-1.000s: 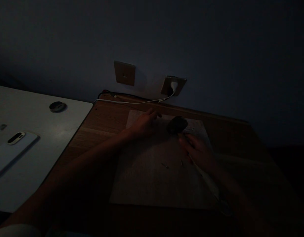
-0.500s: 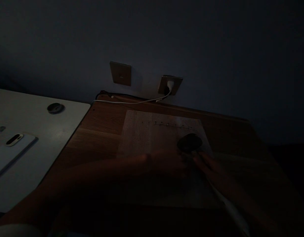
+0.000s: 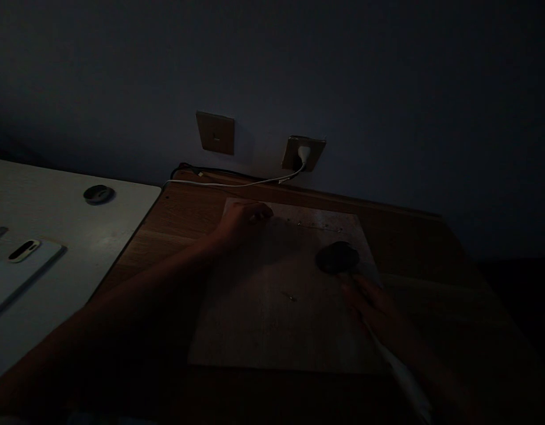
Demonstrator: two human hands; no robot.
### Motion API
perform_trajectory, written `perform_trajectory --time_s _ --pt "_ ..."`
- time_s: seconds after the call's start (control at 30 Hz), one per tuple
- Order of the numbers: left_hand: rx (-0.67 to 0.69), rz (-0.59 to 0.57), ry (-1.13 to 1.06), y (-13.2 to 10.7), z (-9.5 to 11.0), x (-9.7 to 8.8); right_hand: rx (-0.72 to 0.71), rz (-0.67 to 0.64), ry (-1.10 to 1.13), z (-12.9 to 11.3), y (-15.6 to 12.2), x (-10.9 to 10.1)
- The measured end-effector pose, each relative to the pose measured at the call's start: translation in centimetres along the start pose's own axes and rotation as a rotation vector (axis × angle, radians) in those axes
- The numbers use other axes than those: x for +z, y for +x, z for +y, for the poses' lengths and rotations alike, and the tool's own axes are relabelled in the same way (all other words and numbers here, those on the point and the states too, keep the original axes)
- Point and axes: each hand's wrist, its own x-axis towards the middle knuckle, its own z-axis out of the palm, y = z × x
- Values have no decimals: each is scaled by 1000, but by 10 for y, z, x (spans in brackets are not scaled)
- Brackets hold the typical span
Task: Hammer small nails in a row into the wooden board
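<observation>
My right hand [image 3: 376,304] is wrapped around the pale handle of what looks like a mallet [image 3: 338,258], its dark rounded head resting over the right part of a wooden board [image 3: 272,336]. At the board's far left, my left hand [image 3: 245,219] has its fingers curled together at the end of a row of small nails [image 3: 319,226]. Whatever those fingers hold is too dark to make out. A small metal piece, perhaps a nail [image 3: 291,297], lies loose on the board between my hands.
The board lies on a brown wooden table [image 3: 166,221] against the wall. A white cable [image 3: 237,185] runs along the back to a plug in a wall socket [image 3: 303,154]. On the white table [image 3: 121,206] at left are a round tin [image 3: 98,194] and a phone-like white object [image 3: 26,268].
My left hand has moved away from beside the mallet, up and left to the far end of the nail row. The loose metal piece now shows. My right hand has barely moved.
</observation>
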Motion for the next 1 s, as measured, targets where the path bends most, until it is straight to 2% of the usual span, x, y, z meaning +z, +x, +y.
perform_trajectory --time_s 0.07,0.13,0.47,0.6,0.8,1.0 --pt "-110 0 -21 1 -11 1 -2 -1 11 0 1 3" --pt "-146 -19 -22 4 -14 3 2 -8 23 -2 2 6" --pt "-105 -77 -7 6 -17 10 -57 -53 17 -22 9 16" --pt "-62 -99 17 7 -19 12 -152 -58 32 -50 19 23" --pt "-97 -67 -33 8 -23 14 -278 -103 72 -105 47 38" --pt "-103 -31 -46 7 -23 17 -337 -114 60 -125 73 58"
